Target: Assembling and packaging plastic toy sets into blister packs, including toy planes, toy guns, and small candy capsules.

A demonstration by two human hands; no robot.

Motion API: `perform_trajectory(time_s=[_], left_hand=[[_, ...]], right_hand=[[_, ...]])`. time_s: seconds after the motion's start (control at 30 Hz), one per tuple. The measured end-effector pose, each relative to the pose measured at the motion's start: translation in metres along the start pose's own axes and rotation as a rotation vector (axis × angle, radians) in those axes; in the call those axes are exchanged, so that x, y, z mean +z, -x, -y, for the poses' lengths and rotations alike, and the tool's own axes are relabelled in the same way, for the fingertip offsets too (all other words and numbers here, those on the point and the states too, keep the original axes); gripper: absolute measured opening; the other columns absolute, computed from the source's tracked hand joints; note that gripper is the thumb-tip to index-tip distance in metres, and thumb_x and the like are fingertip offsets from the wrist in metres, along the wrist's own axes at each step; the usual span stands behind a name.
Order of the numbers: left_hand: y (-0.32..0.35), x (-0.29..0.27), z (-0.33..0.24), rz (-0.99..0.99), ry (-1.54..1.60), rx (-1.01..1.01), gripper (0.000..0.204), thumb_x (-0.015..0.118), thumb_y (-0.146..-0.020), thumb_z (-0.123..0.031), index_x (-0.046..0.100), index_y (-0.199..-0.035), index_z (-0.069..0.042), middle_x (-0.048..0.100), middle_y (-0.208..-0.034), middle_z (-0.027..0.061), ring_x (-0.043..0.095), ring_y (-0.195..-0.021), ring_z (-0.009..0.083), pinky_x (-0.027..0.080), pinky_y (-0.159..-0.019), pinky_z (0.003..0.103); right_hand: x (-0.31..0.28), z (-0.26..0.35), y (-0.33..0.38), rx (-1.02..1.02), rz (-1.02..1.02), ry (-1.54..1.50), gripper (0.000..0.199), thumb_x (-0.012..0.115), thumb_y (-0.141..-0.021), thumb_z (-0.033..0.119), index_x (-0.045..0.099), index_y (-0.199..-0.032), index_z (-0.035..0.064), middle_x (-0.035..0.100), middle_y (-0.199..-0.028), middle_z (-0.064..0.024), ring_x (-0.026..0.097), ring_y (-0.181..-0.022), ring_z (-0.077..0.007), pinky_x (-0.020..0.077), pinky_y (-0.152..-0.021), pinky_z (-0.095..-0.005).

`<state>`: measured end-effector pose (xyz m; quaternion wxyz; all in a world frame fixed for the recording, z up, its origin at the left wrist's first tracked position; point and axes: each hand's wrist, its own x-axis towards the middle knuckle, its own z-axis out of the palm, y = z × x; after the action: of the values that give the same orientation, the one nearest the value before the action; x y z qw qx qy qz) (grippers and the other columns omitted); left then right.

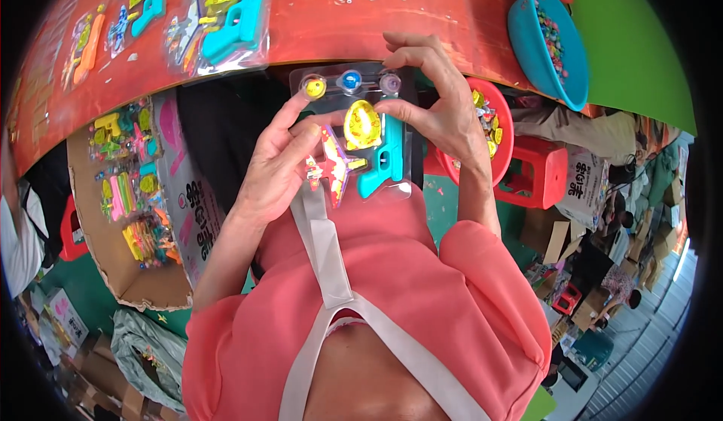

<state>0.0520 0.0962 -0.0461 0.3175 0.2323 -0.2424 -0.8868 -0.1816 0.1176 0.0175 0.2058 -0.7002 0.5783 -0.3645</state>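
Both hands hold a clear plastic blister tray [403,89] in front of my chest. In it lie a teal toy gun [382,161], a yellow oval piece [361,125] and three small round pieces: yellow [315,87], blue [349,80] and purple [390,83]. My left hand [282,161] grips the tray's left side, with its forefinger up at the yellow round piece and a small red and yellow toy plane [331,169] by its fingers. My right hand [440,105] grips the right side, its thumb and forefinger pinched at the yellow oval piece.
A red table [376,22] carries sealed toy packs with teal guns [226,22]. A teal bowl [527,44] of small pieces stands far right. A red bowl [504,131] of yellow pieces sits on a red stool [546,172]. A cardboard box [143,285] of toy packs stands left.
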Motion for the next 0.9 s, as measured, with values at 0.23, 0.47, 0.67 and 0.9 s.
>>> perform_trajectory(time_s=[0.23, 0.47, 0.67, 0.9], left_hand=[[-0.001, -0.004, 0.003, 0.022, -0.002, -0.014, 0.048, 0.048, -0.102, -0.011, 0.034, -0.148, -0.012, 0.058, -0.129, 0.0196, 0.062, -0.102, 0.0152, 0.054, -0.088, 0.031], [-0.002, 0.006, 0.002, 0.028, 0.015, 0.007, 0.049, 0.048, -0.103, -0.013, 0.032, -0.148, -0.012, 0.057, -0.13, 0.0208, 0.062, -0.109, 0.02, 0.054, -0.091, 0.033], [0.0, 0.005, -0.002, 0.029, 0.004, 0.008, 0.049, 0.049, -0.103, -0.014, 0.031, -0.148, -0.011, 0.056, -0.13, 0.0231, 0.063, -0.111, 0.023, 0.054, -0.093, 0.036], [0.0, 0.002, -0.002, 0.031, -0.035, -0.02, 0.05, 0.049, -0.102, -0.013, 0.031, -0.149, -0.01, 0.059, -0.128, 0.0185, 0.062, -0.099, 0.0135, 0.054, -0.084, 0.029]], right_hand=[[-0.012, -0.006, 0.004, -0.004, 0.03, 0.058, 0.033, 0.079, -0.076, 0.012, 0.065, -0.104, 0.0049, 0.06, -0.122, -0.0122, 0.062, -0.11, -0.0282, 0.052, -0.089, -0.0357], [0.003, -0.013, 0.011, 0.049, -0.172, -0.002, 0.029, 0.081, -0.075, 0.012, 0.062, -0.094, 0.0018, 0.062, -0.115, -0.0135, 0.063, -0.108, -0.0267, 0.0505, -0.089, -0.0357], [-0.02, -0.014, 0.005, -0.104, 0.013, 0.058, 0.031, 0.073, -0.081, 0.01, 0.07, -0.113, 0.0129, 0.06, -0.122, -0.0113, 0.06, -0.11, -0.0268, 0.0509, -0.087, -0.0351], [-0.029, -0.005, -0.007, -0.179, 0.205, 0.162, 0.023, 0.072, -0.081, 0.01, 0.071, -0.104, 0.0107, 0.06, -0.123, -0.0099, 0.061, -0.104, -0.029, 0.0497, -0.085, -0.0379]])
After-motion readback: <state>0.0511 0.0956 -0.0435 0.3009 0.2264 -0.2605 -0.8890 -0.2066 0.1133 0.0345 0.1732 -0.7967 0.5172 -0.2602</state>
